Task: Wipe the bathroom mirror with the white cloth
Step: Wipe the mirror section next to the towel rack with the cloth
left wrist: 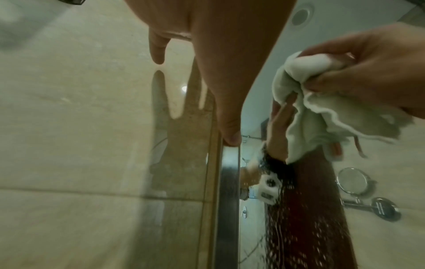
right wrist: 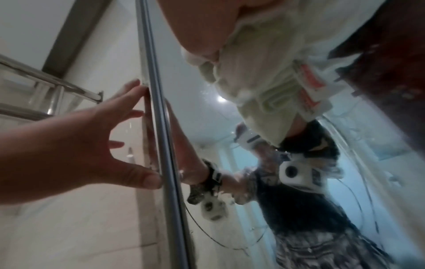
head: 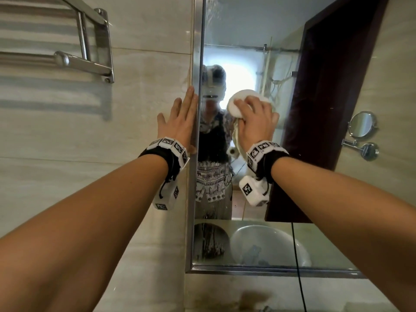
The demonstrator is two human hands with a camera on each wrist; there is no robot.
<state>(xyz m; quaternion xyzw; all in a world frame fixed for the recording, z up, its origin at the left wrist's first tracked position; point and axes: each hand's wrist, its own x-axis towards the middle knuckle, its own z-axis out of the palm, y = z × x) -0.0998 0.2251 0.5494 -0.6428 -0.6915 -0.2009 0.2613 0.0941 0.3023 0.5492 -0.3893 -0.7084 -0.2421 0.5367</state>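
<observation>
The bathroom mirror (head: 247, 41) hangs on the tiled wall in a metal frame (head: 191, 199). My right hand (head: 254, 118) grips a bunched white cloth (head: 236, 102) and holds it against the glass near the mirror's left side. In the left wrist view the cloth (left wrist: 322, 109) droops below my right hand (left wrist: 368, 72), and it fills the top of the right wrist view, cloth (right wrist: 264, 81). My left hand (head: 180, 118) lies flat with straight fingers on the tile wall, against the mirror's left frame. Its fingers (right wrist: 128, 94) spread beside the frame (right wrist: 165, 145); a fingertip (left wrist: 232, 138) touches the frame's edge.
A chrome towel rack (head: 85, 59) is mounted on the wall at upper left. The mirror reflects a dark door (head: 326, 109), a round wall-mounted shaving mirror (head: 362, 124), a white basin (head: 265, 246) and the person. Water streaks run down the lower glass (left wrist: 310, 227).
</observation>
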